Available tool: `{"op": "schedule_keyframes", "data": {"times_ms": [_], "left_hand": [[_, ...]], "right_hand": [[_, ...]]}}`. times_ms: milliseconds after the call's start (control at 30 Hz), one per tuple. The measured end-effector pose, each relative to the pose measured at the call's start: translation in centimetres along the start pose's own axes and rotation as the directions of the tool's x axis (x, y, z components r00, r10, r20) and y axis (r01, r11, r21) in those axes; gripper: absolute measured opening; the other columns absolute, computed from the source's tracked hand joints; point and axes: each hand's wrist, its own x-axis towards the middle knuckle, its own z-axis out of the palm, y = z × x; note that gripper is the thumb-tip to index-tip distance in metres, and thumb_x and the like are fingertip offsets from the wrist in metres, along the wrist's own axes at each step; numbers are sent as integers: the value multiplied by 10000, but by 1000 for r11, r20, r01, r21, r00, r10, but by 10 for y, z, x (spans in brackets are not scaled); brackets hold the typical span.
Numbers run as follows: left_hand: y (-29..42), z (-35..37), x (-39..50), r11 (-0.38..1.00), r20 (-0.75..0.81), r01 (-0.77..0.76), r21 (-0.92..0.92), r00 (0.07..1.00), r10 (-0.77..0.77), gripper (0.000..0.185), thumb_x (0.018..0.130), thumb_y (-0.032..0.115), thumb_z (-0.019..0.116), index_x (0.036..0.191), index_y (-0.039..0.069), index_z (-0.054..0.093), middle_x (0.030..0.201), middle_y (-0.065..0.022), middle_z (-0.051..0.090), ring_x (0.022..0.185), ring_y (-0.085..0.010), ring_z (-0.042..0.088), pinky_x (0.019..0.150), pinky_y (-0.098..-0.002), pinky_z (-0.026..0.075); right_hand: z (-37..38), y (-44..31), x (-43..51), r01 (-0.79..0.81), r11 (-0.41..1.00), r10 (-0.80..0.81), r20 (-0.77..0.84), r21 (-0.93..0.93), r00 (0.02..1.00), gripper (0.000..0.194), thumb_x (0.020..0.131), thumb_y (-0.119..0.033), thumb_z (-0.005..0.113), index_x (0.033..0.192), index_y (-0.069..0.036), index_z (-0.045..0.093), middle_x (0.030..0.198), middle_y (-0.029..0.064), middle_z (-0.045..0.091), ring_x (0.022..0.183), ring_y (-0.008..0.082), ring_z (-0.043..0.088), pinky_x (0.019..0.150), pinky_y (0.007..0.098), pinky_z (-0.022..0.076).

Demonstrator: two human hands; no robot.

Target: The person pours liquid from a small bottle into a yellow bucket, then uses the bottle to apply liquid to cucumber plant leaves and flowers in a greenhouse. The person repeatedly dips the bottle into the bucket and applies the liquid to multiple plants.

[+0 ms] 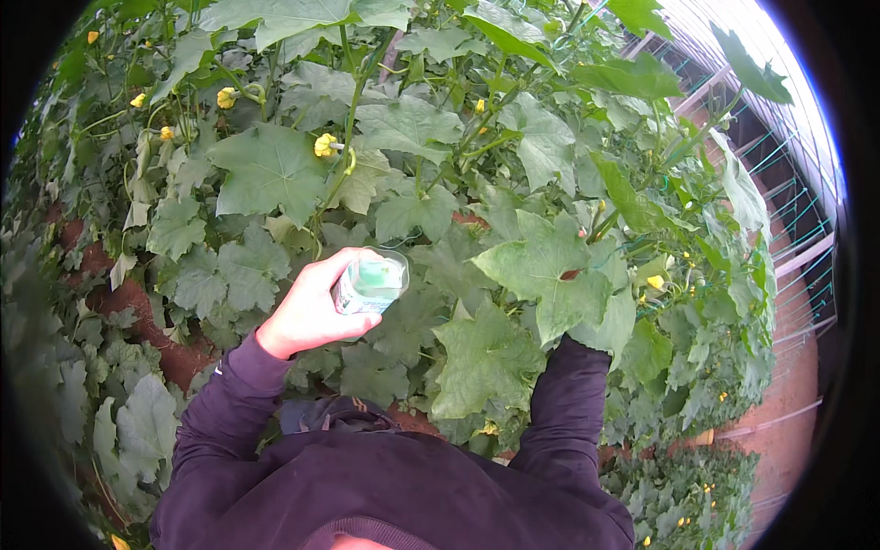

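Note:
My left hand (316, 306) grips a clear plastic cup (372, 280) with printed sides and pale green contents, its mouth tilted up towards me. Around it spread the broad lobed leaves of a climbing gourd vine (271, 172). My right arm, in a dark sleeve (574, 392), reaches in among the foliage on the right. A large leaf (557, 275) covers my right hand, so its fingers and anything in them are hidden. A yellow flower (325, 145) on a stalk stands beyond the cup.
Vine stems (357, 96) climb upward ahead of me. Red soil (148, 330) shows between leaves at left. To the right runs a bare earth wall (790, 412) with green strings (804, 206) and pale poles beneath bright sheeting (749, 62). Several yellow blossoms dot the foliage.

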Motion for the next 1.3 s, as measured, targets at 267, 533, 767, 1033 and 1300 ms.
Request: {"op": "schedule_keyframes", "data": {"times_ms": [267,533,767,1033,1300], "left_hand": [[7,-8,-10,999,-3,43,-15,999,-43,630,740,104,826,1320,21,593,1214,-46,667,1097,-129,619,1000,-316,497],[14,-16,-26,997,-81,64,32,995,-62,640,722,104,826,1315,34,596,1179,-34,671,1069,-119,621,966,-317,511],[1,-20,-45,987,-131,146,-72,979,-155,633,738,150,836,1303,1,594,1209,-56,653,1100,-134,615,983,-327,498],[-2,-30,-51,971,-161,225,-79,959,-235,653,712,139,821,1306,-6,591,1195,-49,656,1099,-139,621,977,-325,501],[2,-26,-33,987,-82,159,-25,984,-160,654,741,185,851,1319,20,592,1167,-35,676,1059,-119,624,956,-313,511]], "right_hand": [[139,-78,-105,58,980,-55,20,-190,998,256,1041,-202,605,1209,-17,664,977,72,721,814,118,662,696,280,548],[234,71,34,162,702,-146,82,-693,986,483,1007,-229,640,1388,59,563,1188,201,708,1043,219,703,894,352,553],[267,147,152,270,615,-480,-80,-741,874,411,979,-402,679,1054,2,679,911,132,714,829,231,699,790,361,532],[286,135,131,111,891,-189,-137,-439,972,292,1037,-279,602,1059,12,625,966,175,699,817,269,696,764,452,536],[214,138,77,509,674,-430,276,-535,860,312,1000,-175,581,1266,-13,594,1001,64,613,878,183,603,751,356,523]]}}
